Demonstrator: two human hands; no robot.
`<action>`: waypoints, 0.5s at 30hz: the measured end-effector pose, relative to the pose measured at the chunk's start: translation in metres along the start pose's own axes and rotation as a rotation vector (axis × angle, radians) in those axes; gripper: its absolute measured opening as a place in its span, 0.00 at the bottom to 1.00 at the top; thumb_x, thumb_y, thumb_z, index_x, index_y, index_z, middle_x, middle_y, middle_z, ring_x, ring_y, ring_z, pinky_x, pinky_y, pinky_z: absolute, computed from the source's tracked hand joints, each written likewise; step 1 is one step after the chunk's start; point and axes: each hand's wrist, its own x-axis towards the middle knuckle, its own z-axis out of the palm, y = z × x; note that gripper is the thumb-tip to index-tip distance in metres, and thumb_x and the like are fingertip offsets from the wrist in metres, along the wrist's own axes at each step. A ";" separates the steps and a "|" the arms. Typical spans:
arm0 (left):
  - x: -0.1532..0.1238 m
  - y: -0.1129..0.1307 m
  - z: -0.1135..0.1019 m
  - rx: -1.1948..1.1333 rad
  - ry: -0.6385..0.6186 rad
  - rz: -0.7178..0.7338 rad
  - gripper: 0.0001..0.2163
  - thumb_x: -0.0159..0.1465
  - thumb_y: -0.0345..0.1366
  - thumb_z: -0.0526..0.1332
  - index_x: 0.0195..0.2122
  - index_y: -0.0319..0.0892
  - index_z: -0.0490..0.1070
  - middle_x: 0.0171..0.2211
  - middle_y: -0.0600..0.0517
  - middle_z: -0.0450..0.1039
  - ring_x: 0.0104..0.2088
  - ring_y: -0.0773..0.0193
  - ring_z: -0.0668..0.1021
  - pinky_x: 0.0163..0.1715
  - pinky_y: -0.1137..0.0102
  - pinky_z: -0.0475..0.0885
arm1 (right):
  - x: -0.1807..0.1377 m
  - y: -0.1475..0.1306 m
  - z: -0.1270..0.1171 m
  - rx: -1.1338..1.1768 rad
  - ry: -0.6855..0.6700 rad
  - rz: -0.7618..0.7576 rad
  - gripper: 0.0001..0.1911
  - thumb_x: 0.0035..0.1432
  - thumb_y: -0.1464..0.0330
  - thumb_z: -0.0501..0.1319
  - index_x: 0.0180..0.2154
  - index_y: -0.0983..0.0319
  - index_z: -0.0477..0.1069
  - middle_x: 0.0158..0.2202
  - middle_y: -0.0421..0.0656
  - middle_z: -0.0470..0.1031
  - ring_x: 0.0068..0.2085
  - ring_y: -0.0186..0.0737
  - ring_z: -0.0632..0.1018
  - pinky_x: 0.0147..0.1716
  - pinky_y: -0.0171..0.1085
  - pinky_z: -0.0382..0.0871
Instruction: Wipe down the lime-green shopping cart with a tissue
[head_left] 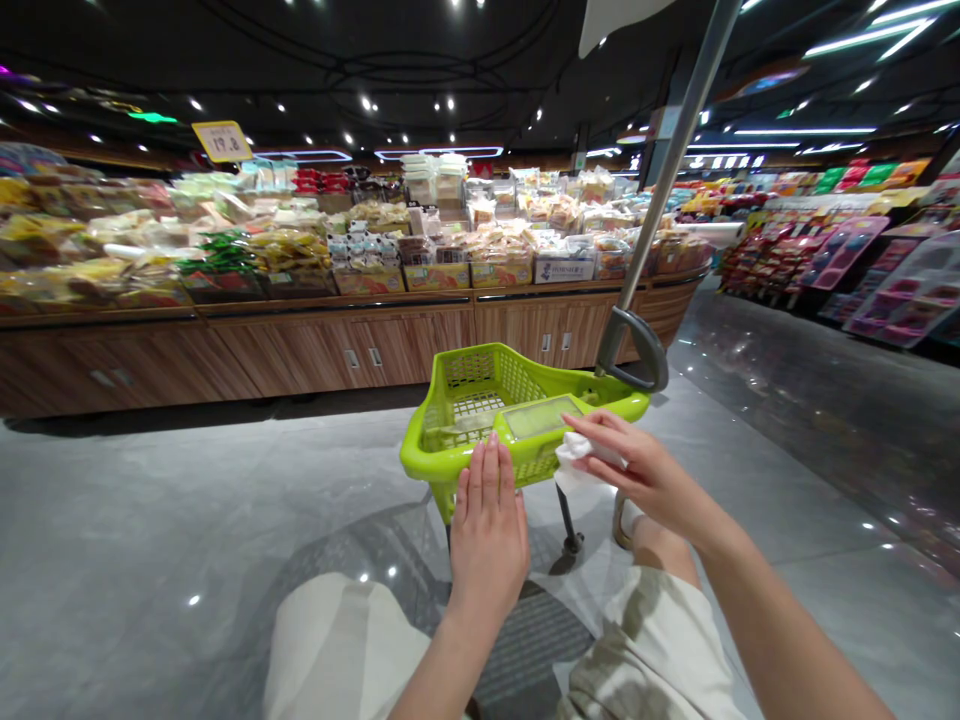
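Note:
A lime-green shopping cart (422, 452) stands just in front of me, with a clear panel (536, 418) set into its handle side. My left hand (489, 520) lies with straight fingers against the rim nearest me. Between the thumb and fingers of my right hand (637, 462) is a crumpled white tissue (576, 462), held at the right part of the same rim. The index finger reaches over the edge of the panel. Inside the basket, the grid bottom shows.
A long wooden display counter (420, 340) piled with packaged snacks runs across behind the cart. A metal pole (675, 160) with a dark grey loop handle (651, 350) rises at the cart's right. More shelves (862, 260) stand at right, beyond the shiny grey floor (165, 520).

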 end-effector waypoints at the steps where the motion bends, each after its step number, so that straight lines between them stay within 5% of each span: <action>1: 0.000 0.000 0.000 0.000 0.001 0.000 0.33 0.68 0.34 0.51 0.70 0.35 0.33 0.69 0.41 0.49 0.69 0.53 0.53 0.66 0.56 0.54 | 0.001 0.002 0.004 -0.003 0.021 0.026 0.24 0.64 0.61 0.58 0.60 0.58 0.64 0.44 0.47 0.75 0.44 0.41 0.78 0.44 0.39 0.73; 8: 0.000 -0.001 0.001 0.002 0.000 -0.003 0.32 0.69 0.33 0.50 0.70 0.35 0.34 0.69 0.41 0.49 0.69 0.54 0.53 0.66 0.56 0.53 | 0.006 0.006 0.026 -0.160 0.348 -0.018 0.10 0.61 0.62 0.62 0.42 0.58 0.72 0.45 0.47 0.72 0.47 0.44 0.75 0.47 0.42 0.71; 15: 0.000 0.000 0.002 -0.015 0.015 -0.016 0.34 0.69 0.34 0.50 0.70 0.36 0.31 0.69 0.41 0.49 0.69 0.54 0.53 0.66 0.55 0.53 | -0.005 0.012 0.043 -0.505 0.458 -0.090 0.16 0.64 0.67 0.58 0.54 0.53 0.71 0.44 0.45 0.75 0.46 0.44 0.76 0.48 0.45 0.65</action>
